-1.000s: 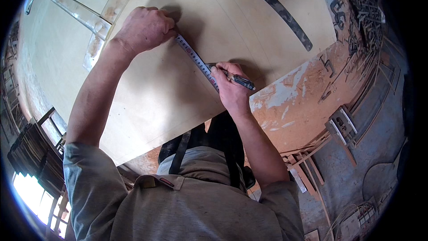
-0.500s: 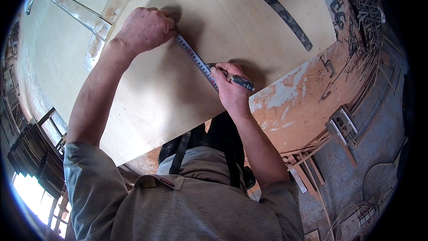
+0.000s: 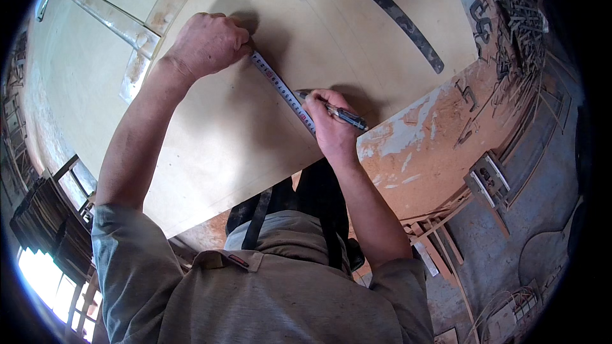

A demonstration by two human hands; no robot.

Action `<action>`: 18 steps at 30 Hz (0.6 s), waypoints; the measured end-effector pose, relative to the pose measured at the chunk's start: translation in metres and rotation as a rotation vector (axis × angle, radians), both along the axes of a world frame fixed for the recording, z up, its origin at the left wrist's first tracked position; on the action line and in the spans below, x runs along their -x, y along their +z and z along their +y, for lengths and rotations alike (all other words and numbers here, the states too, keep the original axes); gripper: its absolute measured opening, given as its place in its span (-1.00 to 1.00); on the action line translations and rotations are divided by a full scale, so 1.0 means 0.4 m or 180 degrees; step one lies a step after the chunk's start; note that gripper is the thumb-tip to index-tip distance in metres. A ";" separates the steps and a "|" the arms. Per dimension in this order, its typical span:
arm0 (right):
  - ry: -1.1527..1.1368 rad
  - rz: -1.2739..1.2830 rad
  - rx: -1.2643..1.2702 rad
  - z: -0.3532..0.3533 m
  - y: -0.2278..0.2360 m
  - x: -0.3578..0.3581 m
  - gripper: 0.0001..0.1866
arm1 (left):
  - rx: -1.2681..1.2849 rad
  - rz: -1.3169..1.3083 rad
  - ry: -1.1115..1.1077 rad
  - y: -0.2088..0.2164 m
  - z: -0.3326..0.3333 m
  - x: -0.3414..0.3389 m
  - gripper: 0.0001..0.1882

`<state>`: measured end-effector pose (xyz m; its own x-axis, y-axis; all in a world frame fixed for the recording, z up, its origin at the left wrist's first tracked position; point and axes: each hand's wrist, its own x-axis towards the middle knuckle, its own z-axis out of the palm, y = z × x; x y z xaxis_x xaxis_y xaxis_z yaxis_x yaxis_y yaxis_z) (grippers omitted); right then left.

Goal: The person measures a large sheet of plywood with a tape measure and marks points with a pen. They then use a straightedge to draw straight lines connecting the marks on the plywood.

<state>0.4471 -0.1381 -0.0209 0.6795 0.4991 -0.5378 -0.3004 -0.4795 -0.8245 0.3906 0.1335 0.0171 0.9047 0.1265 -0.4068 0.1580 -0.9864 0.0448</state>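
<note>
A white measuring tape (image 3: pixel 280 88) runs slantwise over a large pale sheet (image 3: pixel 210 153). At its upper end my left hand (image 3: pixel 210 43) is closed, knuckles up, with the tape coming out from under the fingers. Whatever else lies inside that fist is hidden. Lower down, my right hand (image 3: pixel 333 129) pinches a dark pen (image 3: pixel 347 116) whose tip points left at the tape's edge. The side of this hand rests on the sheet beside the tape, near the sheet's front edge. Faint thin lines cross the sheet to the right.
A clear T-shaped piece (image 3: pixel 137 32) lies left of my left hand. A dark curved strip (image 3: pixel 395 16) lies at the upper right. Beneath the sheet is a worn brown tabletop (image 3: pixel 408 159), with clamps (image 3: pixel 468 95) and piled metal pieces (image 3: pixel 526 25) at the far right.
My right hand has shifted very slightly, and the pen's rear end has tipped a little lower and to the right. The left hand and the tape stay almost where they were.
</note>
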 end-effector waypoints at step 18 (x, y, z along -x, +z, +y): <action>-0.0553 0.0374 -0.0362 -0.038 0.031 0.006 -0.71 | 0.0015 -0.0067 -0.0097 -0.005 0.006 0.000 -0.75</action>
<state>0.4445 -0.1532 -0.0084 0.6965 0.4420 -0.5652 -0.4674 -0.3183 -0.8248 0.3905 0.1361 0.0149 0.9165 0.0970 -0.3882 0.1270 -0.9905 0.0524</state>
